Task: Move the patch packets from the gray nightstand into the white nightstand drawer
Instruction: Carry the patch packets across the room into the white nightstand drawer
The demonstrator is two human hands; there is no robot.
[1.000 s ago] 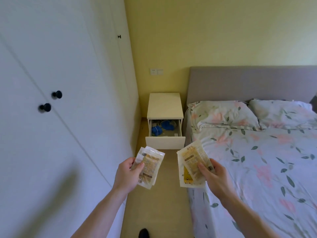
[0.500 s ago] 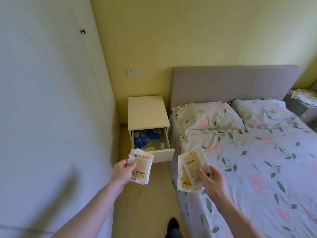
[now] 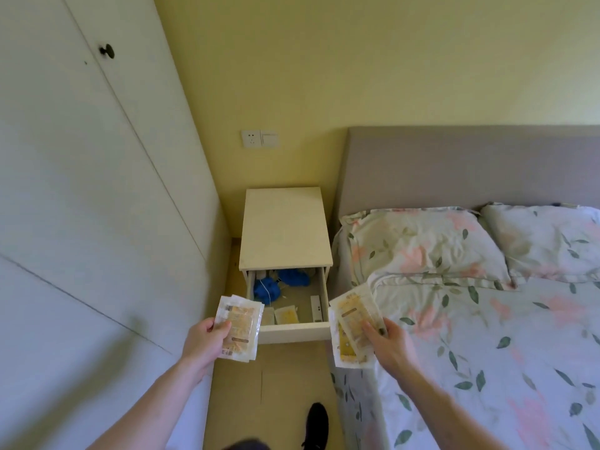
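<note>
Both hands [image 3: 207,339] [image 3: 388,344] pinching loose stacks of crinkly yellow-and-clear patch packets [image 3: 238,328] [image 3: 354,326], could easily fumble some beside the open white nightstand drawer [image 3: 293,331].

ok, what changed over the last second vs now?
The person walked up to the white nightstand; its open drawer now sits just ahead of both hands. Nothing was taken or released: the left hand still grips its stack of patch packets, and the right hand still grips its own stack. The drawer stayed open, blue items inside.
</note>
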